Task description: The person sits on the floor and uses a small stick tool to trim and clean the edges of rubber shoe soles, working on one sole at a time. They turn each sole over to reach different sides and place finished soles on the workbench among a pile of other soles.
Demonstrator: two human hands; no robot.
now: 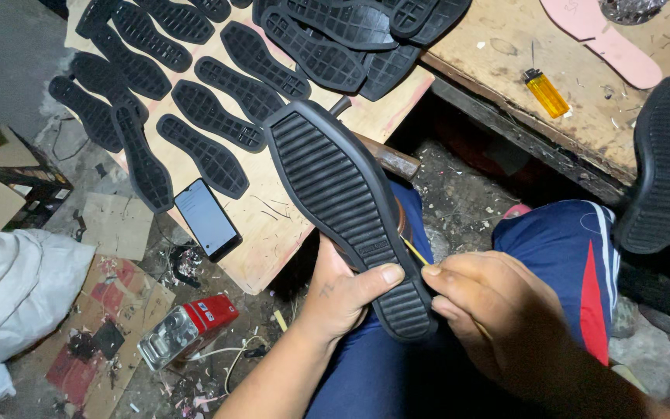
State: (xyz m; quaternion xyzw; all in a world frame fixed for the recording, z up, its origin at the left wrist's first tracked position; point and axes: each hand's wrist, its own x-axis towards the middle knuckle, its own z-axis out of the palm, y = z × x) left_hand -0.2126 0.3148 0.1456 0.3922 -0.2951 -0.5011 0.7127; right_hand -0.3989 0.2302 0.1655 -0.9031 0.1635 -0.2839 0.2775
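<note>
The person sits low with a shoe [343,209] turned sole-up over the lap, its black ribbed sole facing the camera. The left hand [343,299] has its grip closed around the heel end, thumb pressed across the sole. The right hand [498,310] pinches a thin yellow stick [416,253] — its tip sits right at the seam where the sole meets the brown upper. I would judge the step in hand to be working along that edge, spreading or tidying something in the joint near the heel. The next move seems to call for a steady left hold and a slow turn of the shoe so the stick can follow the rim without slipping onto the tread. Beside the knee, a wooden board [273,225] carries rows of loose black soles [211,155] and a dark phone [208,219] lying face up. On the table [498,70] to the right lie a yellow lighter [546,92] and a pink insole [606,39] — another black-soled shoe [664,163] leans at its edge. A red tin [188,330] lies on the littered floor.
</note>
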